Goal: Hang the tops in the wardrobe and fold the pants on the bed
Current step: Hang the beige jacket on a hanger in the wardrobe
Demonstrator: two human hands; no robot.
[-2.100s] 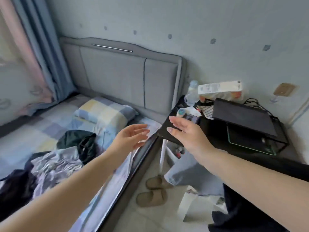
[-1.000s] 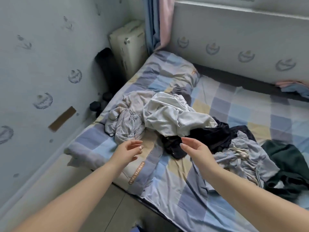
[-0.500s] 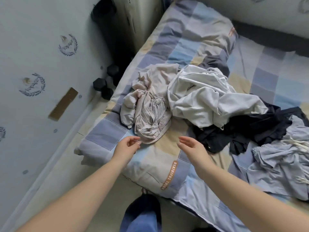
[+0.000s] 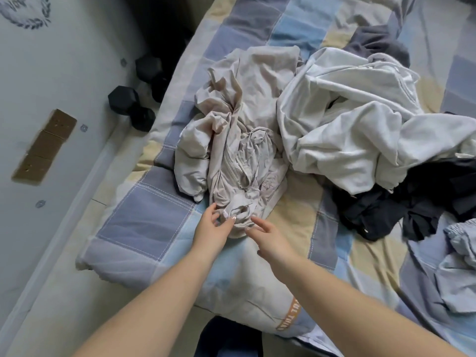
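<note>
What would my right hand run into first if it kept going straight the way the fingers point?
Most likely the near edge of the beige zip-up jacket: the right hand points up and left at its bunched hem, fingertips about touching it. Depth is hard to judge.

Crumpled matt cloth jacket, quilted cloth bedspread

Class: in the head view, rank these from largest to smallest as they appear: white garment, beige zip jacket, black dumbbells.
1. white garment
2. beige zip jacket, nearly as large, so close
3. black dumbbells, clearly smallest
</note>
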